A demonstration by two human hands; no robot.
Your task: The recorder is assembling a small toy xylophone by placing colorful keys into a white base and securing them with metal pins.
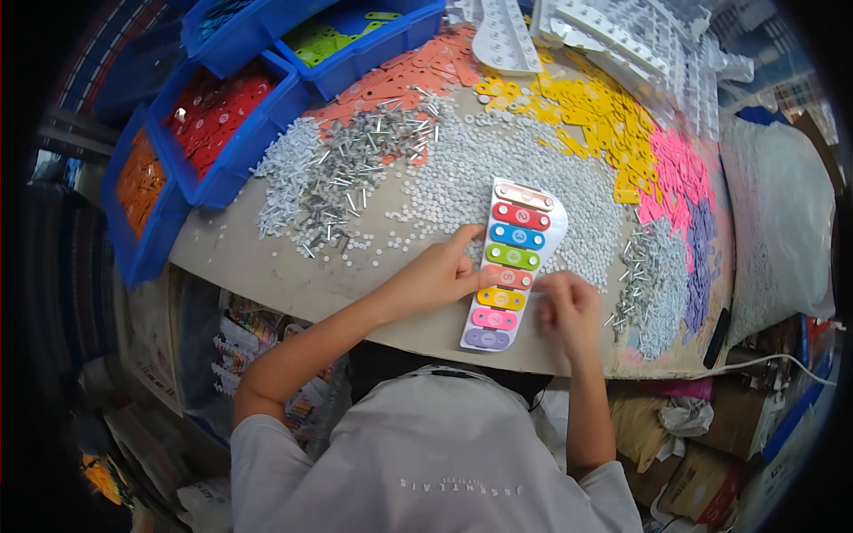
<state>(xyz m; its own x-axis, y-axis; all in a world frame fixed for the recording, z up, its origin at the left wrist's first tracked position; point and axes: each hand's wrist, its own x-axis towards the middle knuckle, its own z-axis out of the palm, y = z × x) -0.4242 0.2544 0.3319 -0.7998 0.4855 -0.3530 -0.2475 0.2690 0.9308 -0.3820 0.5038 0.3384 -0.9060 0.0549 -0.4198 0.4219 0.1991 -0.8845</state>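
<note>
A white toy xylophone (549,229) with a column of coloured bars lies slightly slanted at the table's near side. My left hand (437,277) grips its left edge, the thumb resting by the salmon bar (506,277). White round caps sit at the ends of the upper bars; the yellow, pink and purple bars (487,339) show darker holes or pins. Just right of the xylophone, my right hand (570,311) is curled with fingertips together, blurred by motion. Anything between those fingers is too small to make out. Small white caps (498,147) spread behind the xylophone.
Metal pins (355,169) and white pegs (289,169) are heaped at left, with another mixed pile (653,284) at right. Salmon, yellow (613,111), pink (675,173) and purple bars lie farther back. Blue bins (231,133) stand left; white bases (613,44) are stacked behind.
</note>
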